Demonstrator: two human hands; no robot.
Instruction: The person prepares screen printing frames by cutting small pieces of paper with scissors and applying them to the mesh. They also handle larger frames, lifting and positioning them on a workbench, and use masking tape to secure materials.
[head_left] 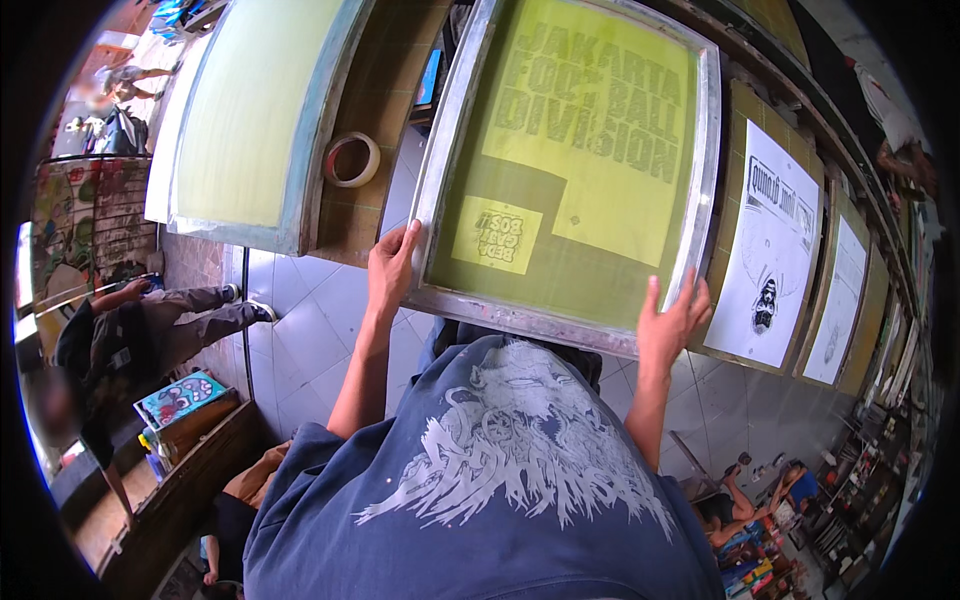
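Note:
A screen printing frame with a metal rim is in front of me, its near end close to my shirt. Its yellow-green mesh bears darker lettering at the top and a small lettered block lower left. My left hand is closed on the left rim near the lower corner, some fingertips hidden. At the lower right corner my right hand grips the rim, thumb and fingers pointing up along it. Whether the frame rests on the board beneath or is lifted, I cannot tell.
Left of the frame, a roll of tape lies on a brown board beside another greenish screen. To the right, printed white sheets lie on boards. One person is at left; others are lower right. Pale tiles cover the floor.

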